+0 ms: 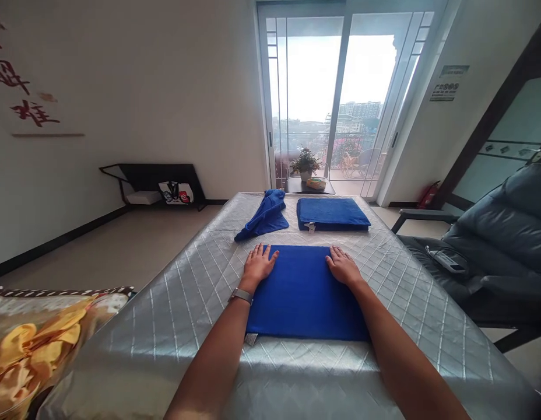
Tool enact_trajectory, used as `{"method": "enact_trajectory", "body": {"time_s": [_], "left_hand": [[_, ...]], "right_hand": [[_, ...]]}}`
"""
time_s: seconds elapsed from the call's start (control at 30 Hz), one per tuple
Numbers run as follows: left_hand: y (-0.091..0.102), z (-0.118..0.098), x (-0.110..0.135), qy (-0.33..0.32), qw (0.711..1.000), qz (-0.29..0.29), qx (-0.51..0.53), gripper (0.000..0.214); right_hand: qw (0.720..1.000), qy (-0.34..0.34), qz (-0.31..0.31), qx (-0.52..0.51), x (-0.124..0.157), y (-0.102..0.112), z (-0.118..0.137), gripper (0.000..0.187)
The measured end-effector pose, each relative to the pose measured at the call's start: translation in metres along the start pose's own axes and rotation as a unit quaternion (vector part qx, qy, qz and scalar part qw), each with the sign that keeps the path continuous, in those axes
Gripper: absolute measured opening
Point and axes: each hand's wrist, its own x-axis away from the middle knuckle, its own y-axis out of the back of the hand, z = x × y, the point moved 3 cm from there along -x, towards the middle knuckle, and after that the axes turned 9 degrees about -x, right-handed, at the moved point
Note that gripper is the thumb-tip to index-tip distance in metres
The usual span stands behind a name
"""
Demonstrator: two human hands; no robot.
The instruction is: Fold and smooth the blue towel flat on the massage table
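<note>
A blue towel (303, 294) lies folded flat on the silver quilted table cover (187, 303) in front of me. My left hand (257, 264) rests palm down on its far left corner, fingers stretched out. My right hand (343, 266) lies flat on its far right corner, fingers also spread. Neither hand grips anything. A grey band sits on my left wrist. Beyond the towel, a neatly folded blue towel stack (332, 214) lies at the far right, and a crumpled blue towel (265, 217) lies at the far left.
A dark reclining chair (484, 245) stands close to the table's right side. A yellow patterned cushion (43, 338) is at the lower left. A potted plant (305, 163) sits on a small table before the glass balcony doors. A low black shelf (157, 184) lines the left wall.
</note>
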Motion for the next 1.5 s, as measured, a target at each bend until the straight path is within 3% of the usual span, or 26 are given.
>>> {"method": "enact_trajectory", "body": {"time_s": [0.17, 0.8, 1.0, 1.07, 1.13, 1.23, 1.3, 1.4, 1.5], "left_hand": [[-0.001, 0.007, -0.001, 0.033, 0.999, 0.002, 0.0, 0.078], [-0.002, 0.006, -0.001, 0.038, 0.999, -0.007, -0.025, 0.078], [0.01, 0.004, 0.001, 0.04, 0.996, -0.068, -0.036, 0.075], [0.017, -0.012, 0.006, 0.004, 0.996, -0.091, -0.022, 0.073], [0.021, -0.041, 0.013, -0.076, 0.993, -0.089, -0.003, 0.07], [0.024, -0.105, 0.026, -0.222, 0.972, -0.074, 0.007, 0.068], [0.025, -0.149, 0.028, -0.278, 0.957, -0.075, 0.017, 0.067], [0.026, -0.195, 0.019, -0.295, 0.952, -0.078, 0.041, 0.068], [0.02, -0.205, 0.003, -0.254, 0.964, -0.062, 0.049, 0.069]], "right_hand": [[1.0, -0.004, -0.007, -0.001, 0.001, -0.001, 0.001, 0.067], [1.0, -0.01, -0.01, -0.026, 0.003, 0.001, 0.003, 0.066], [0.999, -0.009, -0.016, -0.031, 0.004, 0.001, 0.003, 0.067], [0.999, -0.006, -0.021, -0.032, 0.004, 0.0, 0.004, 0.066], [0.999, -0.005, -0.022, -0.033, 0.004, 0.0, 0.004, 0.066], [0.999, -0.003, -0.022, -0.029, 0.005, 0.001, 0.004, 0.065], [1.0, 0.004, -0.02, -0.019, 0.007, 0.001, 0.003, 0.063], [1.0, 0.024, -0.009, -0.002, 0.01, 0.001, 0.001, 0.064], [0.999, 0.03, -0.013, -0.005, 0.011, 0.002, 0.001, 0.065]]}}
